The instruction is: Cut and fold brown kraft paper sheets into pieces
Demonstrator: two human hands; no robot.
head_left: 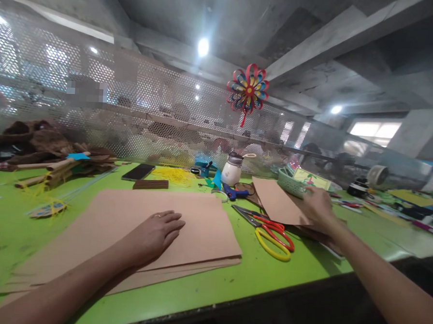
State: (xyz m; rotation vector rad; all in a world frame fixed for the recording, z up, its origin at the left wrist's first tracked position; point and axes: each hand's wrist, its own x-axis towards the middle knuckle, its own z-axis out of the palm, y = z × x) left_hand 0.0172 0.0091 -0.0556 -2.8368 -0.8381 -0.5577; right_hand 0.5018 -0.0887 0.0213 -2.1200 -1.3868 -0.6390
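Observation:
My left hand (162, 230) lies flat on a stack of brown kraft paper sheets (202, 229), fingers stretched out and a ring on one of them. To the right, my right hand (318, 203) is beside a green basket (290, 183) and above the end of a smaller brown paper piece (278, 201). Its fingers are blurred, so I cannot tell whether they grip anything. Between the hands lie two pairs of scissors, one with yellow handles (273, 249) and one with red handles (283, 233).
Behind the paper are a phone (138, 172), a dark brown bar (150, 184), yellow strands (172, 175), a blue glue gun (234, 192) and a white bottle (232, 170). Rolled brown pieces (58, 169) lie at left. A perforated screen (150, 110) borders the green table (180, 295).

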